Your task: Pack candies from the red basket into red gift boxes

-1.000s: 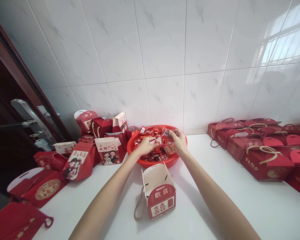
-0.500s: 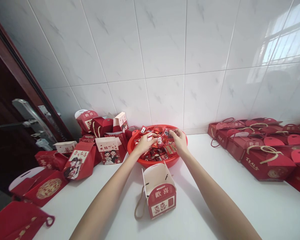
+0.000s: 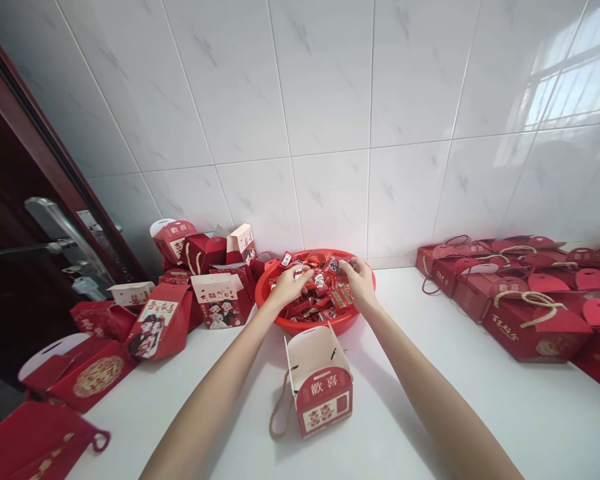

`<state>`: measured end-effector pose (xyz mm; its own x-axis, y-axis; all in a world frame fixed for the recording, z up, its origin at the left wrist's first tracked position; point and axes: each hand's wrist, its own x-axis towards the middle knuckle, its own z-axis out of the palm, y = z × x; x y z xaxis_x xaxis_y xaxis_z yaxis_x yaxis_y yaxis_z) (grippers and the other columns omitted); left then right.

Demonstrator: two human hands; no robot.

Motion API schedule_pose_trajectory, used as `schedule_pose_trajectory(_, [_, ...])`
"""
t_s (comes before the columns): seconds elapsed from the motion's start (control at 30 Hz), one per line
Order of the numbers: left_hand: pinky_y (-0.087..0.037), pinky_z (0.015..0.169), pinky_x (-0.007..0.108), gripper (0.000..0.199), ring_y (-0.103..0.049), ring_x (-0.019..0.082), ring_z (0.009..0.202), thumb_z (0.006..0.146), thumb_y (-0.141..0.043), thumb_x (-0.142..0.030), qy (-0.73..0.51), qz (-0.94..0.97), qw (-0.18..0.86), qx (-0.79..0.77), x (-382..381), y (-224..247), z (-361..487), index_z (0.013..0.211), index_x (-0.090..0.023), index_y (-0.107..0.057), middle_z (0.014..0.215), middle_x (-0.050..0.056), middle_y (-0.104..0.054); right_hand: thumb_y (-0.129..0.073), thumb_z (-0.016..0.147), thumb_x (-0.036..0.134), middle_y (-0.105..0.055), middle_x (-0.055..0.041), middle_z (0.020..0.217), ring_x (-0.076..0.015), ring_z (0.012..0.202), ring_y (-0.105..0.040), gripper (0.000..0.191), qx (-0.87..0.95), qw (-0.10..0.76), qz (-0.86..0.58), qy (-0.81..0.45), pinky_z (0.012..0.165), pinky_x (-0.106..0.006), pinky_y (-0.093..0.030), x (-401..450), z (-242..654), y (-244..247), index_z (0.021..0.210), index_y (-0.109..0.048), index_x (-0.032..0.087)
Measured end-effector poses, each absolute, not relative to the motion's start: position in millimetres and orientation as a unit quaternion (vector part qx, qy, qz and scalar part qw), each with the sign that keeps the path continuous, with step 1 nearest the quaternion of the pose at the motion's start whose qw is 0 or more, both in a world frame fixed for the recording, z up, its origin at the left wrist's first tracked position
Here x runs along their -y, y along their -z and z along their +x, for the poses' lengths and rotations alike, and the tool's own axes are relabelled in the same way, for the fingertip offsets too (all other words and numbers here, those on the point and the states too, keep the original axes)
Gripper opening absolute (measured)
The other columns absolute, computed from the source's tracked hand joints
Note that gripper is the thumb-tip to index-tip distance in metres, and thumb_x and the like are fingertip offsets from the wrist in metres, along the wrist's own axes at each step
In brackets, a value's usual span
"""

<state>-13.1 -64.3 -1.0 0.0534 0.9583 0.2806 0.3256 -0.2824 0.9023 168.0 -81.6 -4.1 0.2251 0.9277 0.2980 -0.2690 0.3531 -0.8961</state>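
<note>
A red plastic basin [image 3: 300, 327] full of red-wrapped candies [image 3: 341, 299] stands against the wall. Inside its left part, my left hand [image 3: 289, 289] is closed around a small red and white wrapped candy [image 3: 300, 272]. My right hand [image 3: 359, 281] reaches over the right rim, thumb and fingers pinching the edge of a red candy wrapper [image 3: 335, 264]. Between my forearms, in front of the basin, a red and cream gift box [image 3: 325, 400] sits with its top open and a rope handle [image 3: 275, 417] hanging at its left side.
Several red gift boxes [image 3: 223, 303] crowd the left of the white table [image 3: 395, 413], some with open lids. More red boxes with rope handles [image 3: 530, 327] stand in rows at the right. A tiled wall [image 3: 330, 100] rises behind; a dark door with a metal handle [image 3: 55, 220] is at left.
My left thumb and fingers have drawn together around the candy. My right hand has barely shifted, and the basin and open box stand as before.
</note>
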Motion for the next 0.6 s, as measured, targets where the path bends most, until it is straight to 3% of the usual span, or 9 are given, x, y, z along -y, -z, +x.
schedule_pose_trajectory(0.17, [-0.038,0.044,0.024,0.048,-0.050,0.011,0.044,0.083,-0.056,-0.062,-0.462,0.618,0.374,-0.515,62.9,-0.4,-13.1,0.085,-0.015,-0.065,0.068,0.004,-0.068,-0.068,0.068,0.046,-0.059,0.0017,0.072,-0.0170,0.074,-0.058,0.027,0.446,0.689,-0.375,-0.432,0.069,-0.030,-0.048,84.4,167.7,1.5,0.069,-0.054,0.022])
schedule_pose_trajectory(0.37, [-0.037,0.043,0.024,0.068,-0.050,0.012,0.041,0.087,-0.039,-0.072,-0.435,0.610,0.413,-0.518,66.7,-6.0,-13.8,0.096,-0.011,-0.069,0.063,0.006,-0.068,-0.068,0.069,0.048,-0.061,0.0013,0.073,-0.0173,0.074,-0.059,0.029,0.451,0.686,-0.377,-0.428,0.068,-0.030,-0.048,85.9,168.2,0.1,0.069,-0.053,0.023])
schedule_pose_trajectory(0.6, [-0.043,0.050,0.027,0.071,-0.055,0.016,0.045,0.088,-0.034,-0.072,-0.422,0.641,0.376,-0.519,66.3,-2.8,-16.0,0.075,-0.014,-0.071,0.047,0.005,-0.059,-0.068,0.069,0.049,-0.061,0.0020,0.071,-0.0174,0.073,-0.058,0.031,0.450,0.688,-0.376,-0.429,0.070,-0.031,-0.047,85.7,167.7,0.4,0.070,-0.052,0.023])
